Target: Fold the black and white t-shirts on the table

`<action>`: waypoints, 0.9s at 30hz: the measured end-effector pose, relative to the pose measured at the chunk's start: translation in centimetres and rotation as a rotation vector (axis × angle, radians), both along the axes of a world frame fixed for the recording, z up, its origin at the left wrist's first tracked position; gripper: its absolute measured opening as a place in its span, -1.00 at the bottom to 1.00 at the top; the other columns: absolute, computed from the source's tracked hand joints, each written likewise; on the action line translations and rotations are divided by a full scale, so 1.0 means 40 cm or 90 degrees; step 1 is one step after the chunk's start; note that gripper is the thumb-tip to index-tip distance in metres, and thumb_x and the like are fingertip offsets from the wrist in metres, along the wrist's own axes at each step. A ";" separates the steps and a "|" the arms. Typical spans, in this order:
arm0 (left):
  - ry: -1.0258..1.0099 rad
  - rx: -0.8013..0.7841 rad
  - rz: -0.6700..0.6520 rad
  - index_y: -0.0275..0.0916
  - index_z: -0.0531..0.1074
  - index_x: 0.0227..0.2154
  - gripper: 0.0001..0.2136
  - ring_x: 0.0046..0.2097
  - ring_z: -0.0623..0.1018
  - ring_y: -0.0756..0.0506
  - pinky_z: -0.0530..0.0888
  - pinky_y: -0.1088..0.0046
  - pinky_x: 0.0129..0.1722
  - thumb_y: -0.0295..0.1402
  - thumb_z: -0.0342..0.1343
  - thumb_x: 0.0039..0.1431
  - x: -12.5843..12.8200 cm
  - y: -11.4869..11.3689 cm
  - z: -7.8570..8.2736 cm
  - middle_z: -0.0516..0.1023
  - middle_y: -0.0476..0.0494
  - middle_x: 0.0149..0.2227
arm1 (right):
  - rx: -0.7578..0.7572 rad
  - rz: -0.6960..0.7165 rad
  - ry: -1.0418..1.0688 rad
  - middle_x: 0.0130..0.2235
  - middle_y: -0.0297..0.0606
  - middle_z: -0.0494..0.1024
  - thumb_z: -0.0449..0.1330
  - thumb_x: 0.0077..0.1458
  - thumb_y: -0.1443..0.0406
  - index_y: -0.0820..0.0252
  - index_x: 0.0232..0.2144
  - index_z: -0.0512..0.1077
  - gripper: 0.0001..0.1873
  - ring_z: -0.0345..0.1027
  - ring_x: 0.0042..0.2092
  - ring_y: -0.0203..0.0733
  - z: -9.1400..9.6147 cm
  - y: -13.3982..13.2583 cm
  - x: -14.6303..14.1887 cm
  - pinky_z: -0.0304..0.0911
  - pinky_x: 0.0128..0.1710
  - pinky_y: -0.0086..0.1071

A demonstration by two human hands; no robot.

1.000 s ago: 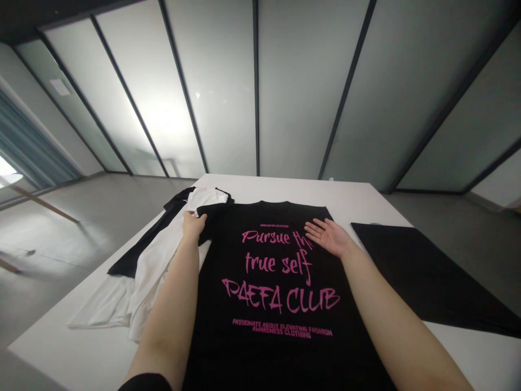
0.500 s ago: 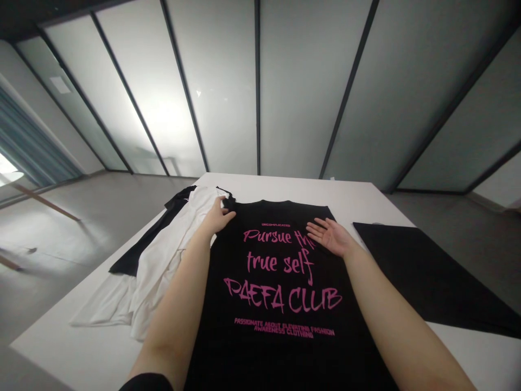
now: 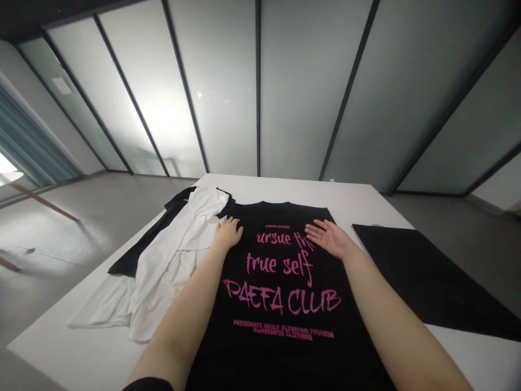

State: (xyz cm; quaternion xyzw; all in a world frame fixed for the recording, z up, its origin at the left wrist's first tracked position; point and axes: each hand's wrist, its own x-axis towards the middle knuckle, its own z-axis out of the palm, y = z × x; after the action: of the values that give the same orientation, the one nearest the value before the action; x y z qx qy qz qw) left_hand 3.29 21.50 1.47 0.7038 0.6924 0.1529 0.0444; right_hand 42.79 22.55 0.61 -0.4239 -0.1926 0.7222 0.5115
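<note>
A black T-shirt (image 3: 280,355) with pink lettering lies in front of me, its neckline at the far side. My left hand (image 3: 228,234) rests palm down on the shirt's upper left part, fingers slightly bent and a little apart. Beside that hand a bit of black cloth covers the first letters of the upper two printed lines. My right hand (image 3: 329,239) lies on the upper right of the shirt with the palm turned up, fingers stretched out and nothing in them. It hides the end of one printed word.
White garments (image 3: 163,260) lie crumpled on the left of the white table (image 3: 350,191), partly over a black garment (image 3: 142,247). To the right a flat black cloth (image 3: 431,271) reaches past the table edge. Frosted glass panels (image 3: 299,92) stand beyond.
My left hand has come inward and toward me from the shirt's left shoulder, and cloth there now covers some letters. My right hand has stayed almost in place.
</note>
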 end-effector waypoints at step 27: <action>-0.090 -0.018 0.185 -0.35 0.37 0.19 -0.60 0.21 0.54 -0.47 0.40 0.02 0.20 -0.26 -0.01 0.40 -0.035 0.011 0.028 0.54 -0.60 0.12 | 0.192 -0.277 -0.704 0.27 0.07 0.39 0.33 -0.05 0.45 0.06 -0.23 0.44 -0.69 -0.15 0.53 0.32 -0.072 0.020 0.072 -0.22 0.45 0.43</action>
State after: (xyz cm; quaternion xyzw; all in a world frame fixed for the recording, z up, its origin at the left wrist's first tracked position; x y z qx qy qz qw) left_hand 1.90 21.95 2.58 0.5832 0.7839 0.1973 0.0805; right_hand 45.67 23.36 -2.25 -0.6884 -0.4386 0.2393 0.5258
